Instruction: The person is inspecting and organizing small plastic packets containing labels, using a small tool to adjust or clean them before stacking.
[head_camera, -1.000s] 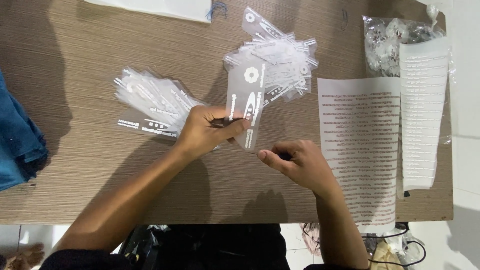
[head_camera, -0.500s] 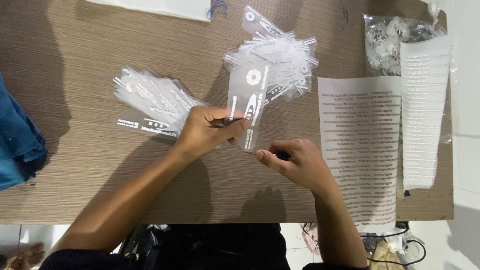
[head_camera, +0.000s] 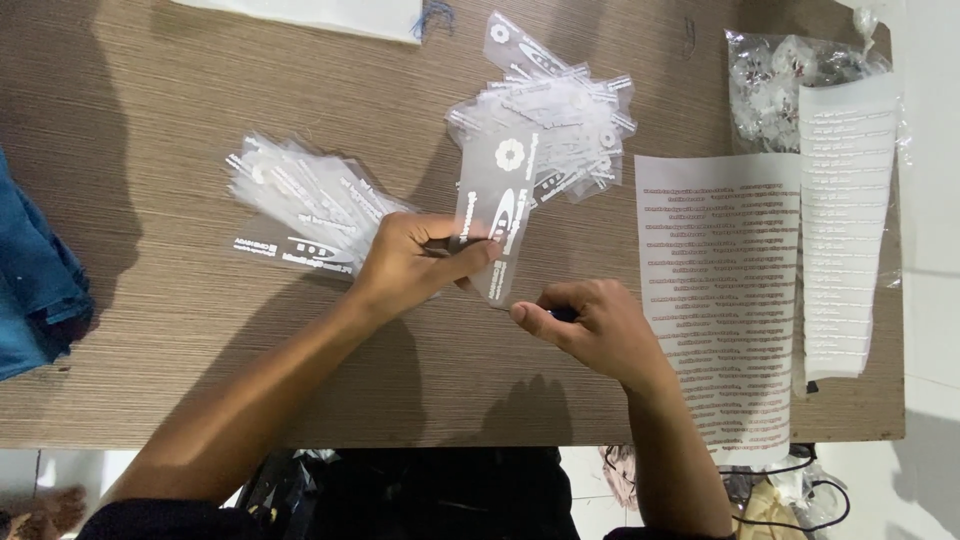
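Clear printed sleeve (head_camera: 500, 215) is pinched upright-angled above the tabletop (head_camera: 200, 330) by the left hand (head_camera: 415, 260), its mouth kept toward the right hand (head_camera: 590, 325) | right hand is closed on a small dark item (head_camera: 562, 314) | sleeve piles (head_camera: 300, 205) (head_camera: 550, 125) and label sheets (head_camera: 725, 300) are kept within reach.

left hand (head_camera: 415, 262): grip on the clear sleeve (head_camera: 497, 215) unchanged in kind, but thumb and fingers have slid slightly toward its near end.
sleeve: tipped a little more upright, its far end now over the far pile (head_camera: 560, 125).
right hand (head_camera: 592, 328): drawn in a touch to the left, fingertips now just beside the sleeve's near corner.
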